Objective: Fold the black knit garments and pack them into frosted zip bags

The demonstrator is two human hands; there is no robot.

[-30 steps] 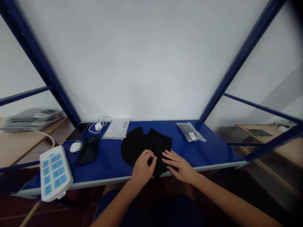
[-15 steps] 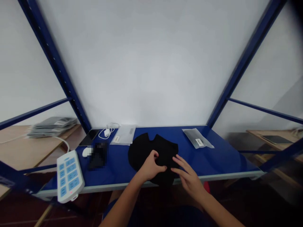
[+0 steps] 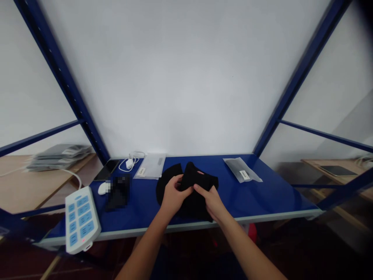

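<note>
A soft black cloth piece with rounded edges lies at the front middle of the blue table. My left hand is closed on its middle part, thumb on top and fingers behind a raised fold. From the right, my right hand grips the same cloth, its thumb close to the left thumb. Its other fingers are mostly hidden under the cloth, and a bit of skin shows through a gap near the top. The left part of the cloth lies flat on the table.
A clear bag and a grey labelled pouch lie farther back on the blue table. On the left are a phone, a white charger, a white mouse, a blurred dark item and a power strip.
My right hand has moved left and closed on the black cloth. The left hand has shifted slightly up and left. A fold of the cloth is now lifted between both hands.
</note>
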